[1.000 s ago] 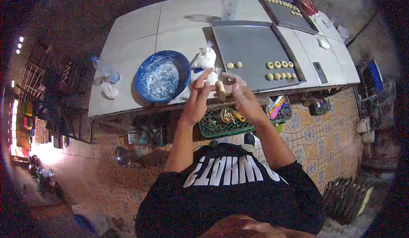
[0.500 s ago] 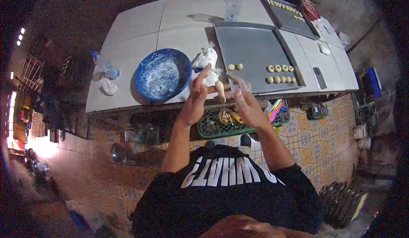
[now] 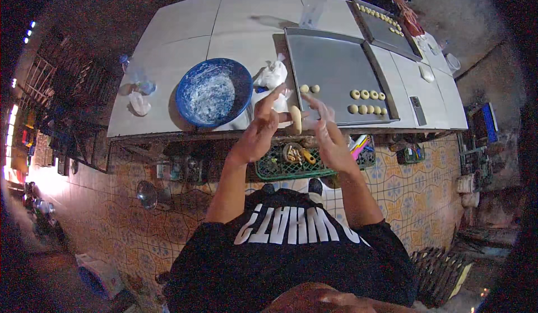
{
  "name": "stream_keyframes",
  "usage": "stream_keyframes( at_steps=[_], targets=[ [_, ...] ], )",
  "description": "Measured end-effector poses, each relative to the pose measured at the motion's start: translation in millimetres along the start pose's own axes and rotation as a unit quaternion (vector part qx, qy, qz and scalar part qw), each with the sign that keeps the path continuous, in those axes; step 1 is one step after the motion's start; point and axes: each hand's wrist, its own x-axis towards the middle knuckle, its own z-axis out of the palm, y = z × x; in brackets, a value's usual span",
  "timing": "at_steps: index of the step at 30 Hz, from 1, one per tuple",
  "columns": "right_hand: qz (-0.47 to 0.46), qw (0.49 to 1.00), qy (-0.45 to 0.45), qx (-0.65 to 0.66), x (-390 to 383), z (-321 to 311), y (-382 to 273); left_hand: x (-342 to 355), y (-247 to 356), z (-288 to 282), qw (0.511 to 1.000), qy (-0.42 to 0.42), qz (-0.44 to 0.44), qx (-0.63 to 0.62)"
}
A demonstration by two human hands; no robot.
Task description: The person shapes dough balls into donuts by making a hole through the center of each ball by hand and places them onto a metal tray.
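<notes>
A pale, curved piece of dough (image 3: pixel 296 120) hangs at the front edge of the table, between my two hands. My left hand (image 3: pixel 262 131) carries it on an outstretched finger, which seems to pass through or behind the dough. Facing it, my right hand (image 3: pixel 329 136) has its fingers extended and holds nothing; a small gap shows between it and the dough. Just beyond my right hand lies a grey metal tray (image 3: pixel 330 55) with several small round dough pieces (image 3: pixel 368 95), some with dimpled tops. A blue bowl (image 3: pixel 214 93) dusted with white flour stands left of my hands.
A white plastic bag (image 3: pixel 272 75) and a clear bottle (image 3: pixel 314 5) stand by the tray. Farther right are a phone (image 3: pixel 417 110) and a second tray (image 3: pixel 386 30) of dough near another person's hand (image 3: pixel 406 13). Below the table edge sits a green crate (image 3: pixel 291 170).
The dough, which hung down long and narrow, now looks curved and more upright. My hands stay facing each other with small finger shifts, and the view has tilted slightly.
</notes>
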Motion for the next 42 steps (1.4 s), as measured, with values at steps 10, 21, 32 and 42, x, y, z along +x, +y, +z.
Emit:
stream_keyframes(
  at_steps=[10,21,32,42],
  targets=[
    [-0.005,0.995,0.012,0.097,-1.8,1.4,-6.5,-0.8,9.6,4.1,0.998,-0.011,0.015,-0.064],
    [-0.025,0.998,0.049,0.033,-1.7,-4.8,3.2,-2.3,20.1,-0.1,0.981,-0.127,0.053,-0.140],
    [-0.050,0.998,0.006,-0.035,-7.7,-8.2,-23.9,-3.4,25.1,8.9,0.970,-0.079,0.055,-0.225],
    [-0.041,0.998,-0.017,-0.036,-12.6,-8.1,-27.0,-3.9,7.3,8.3,0.984,-0.054,0.024,-0.169]
  ],
)
